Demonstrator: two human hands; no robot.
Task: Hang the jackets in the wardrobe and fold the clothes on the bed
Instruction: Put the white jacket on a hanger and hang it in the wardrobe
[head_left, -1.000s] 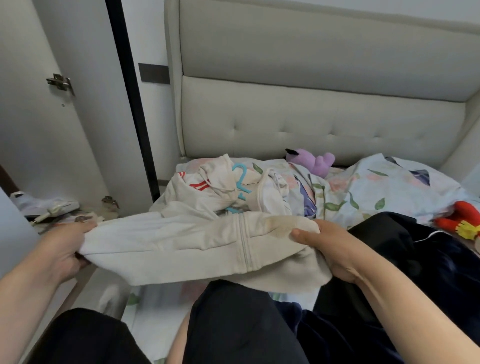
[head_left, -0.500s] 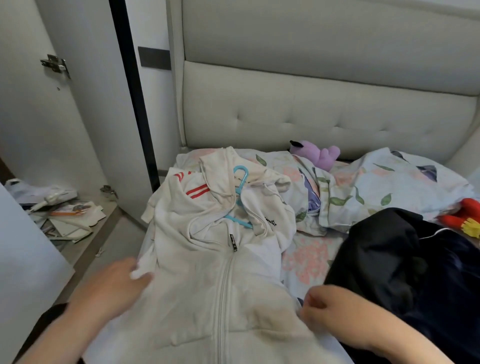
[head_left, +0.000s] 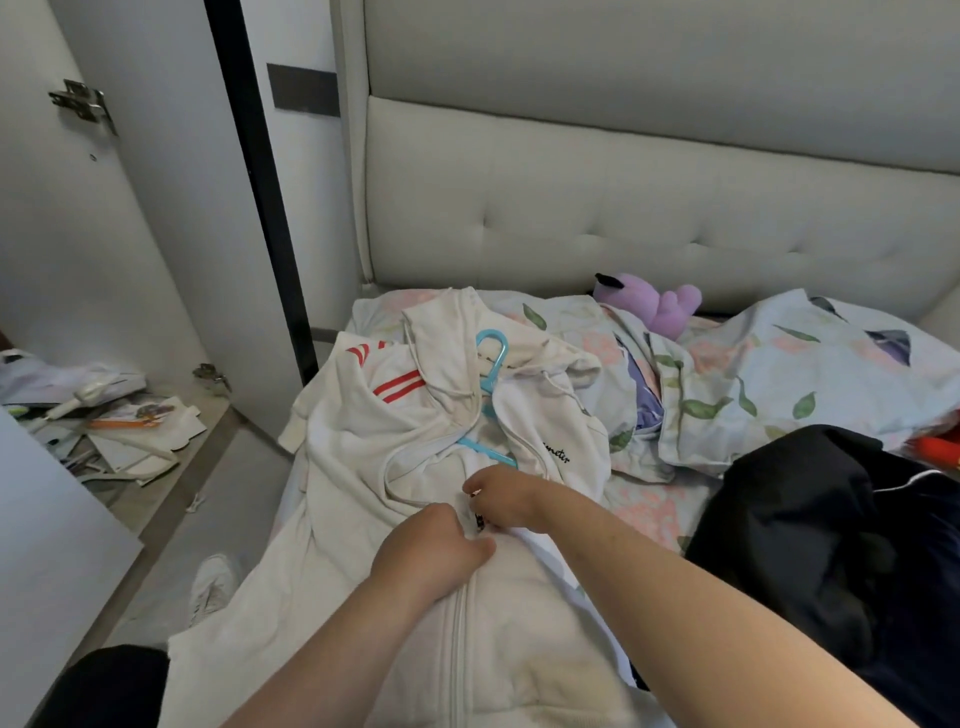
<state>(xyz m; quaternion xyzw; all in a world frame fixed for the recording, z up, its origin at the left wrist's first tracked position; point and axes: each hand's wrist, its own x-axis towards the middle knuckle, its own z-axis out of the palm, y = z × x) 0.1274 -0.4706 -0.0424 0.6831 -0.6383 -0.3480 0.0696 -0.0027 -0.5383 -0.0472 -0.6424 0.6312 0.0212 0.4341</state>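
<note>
Entry: a cream zip-front hooded jacket (head_left: 363, 467) with red stripes on one sleeve lies front-up on the bed's floral sheet (head_left: 649, 514), hood toward the padded beige headboard (head_left: 623, 208) and hem toward the viewer. A light-blue plastic hanger (head_left: 488, 452) sits inside the neck, its hook lying across the hood. Both hands meet at the zip, mid-chest. The left hand (head_left: 428, 553) has its grip clenched on the fabric just beside the zip line. The right hand (head_left: 501, 499), immediately above and touching it, has its grip pinched at the small dark zip slider (head_left: 479, 519). The jacket therefore lies directly under both grips, and the hanger arm is just beyond the right fingertips. Below the hands the zip reads closed; above them the front splays open. A black garment (head_left: 810, 545) is heaped to the right, apart from the jacket. A purple plush toy (head_left: 662, 306) rests against the headboard. On the left a white wardrobe door (head_left: 130, 208) stands open, with loose papers (head_left: 130, 431) on the low shelf inside.
</note>
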